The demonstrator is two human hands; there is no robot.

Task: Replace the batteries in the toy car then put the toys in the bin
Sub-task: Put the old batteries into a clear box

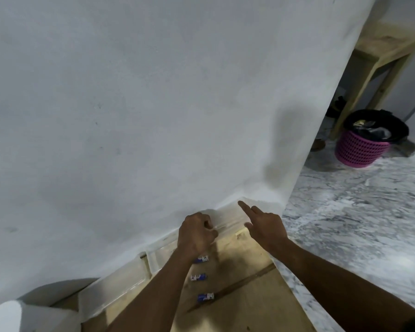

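Three small blue-and-white batteries lie in a row on the wooden table (249, 295): one (202, 259) just under my left wrist, one (198, 277) below it, and one (206, 297) nearest me. My left hand (197, 232) is curled at the rim of a clear plastic bin (158, 256) that stands against the wall, and it seems to grip that rim. My right hand (264, 224) hovers over the bin's right end with the index finger stretched toward the wall, holding nothing. No toy car is in view.
A white wall (153, 104) fills most of the view just behind the table. To the right the marble floor (357, 224) holds a pink basket lined with a black bag (362, 152), under another wooden table (381, 58).
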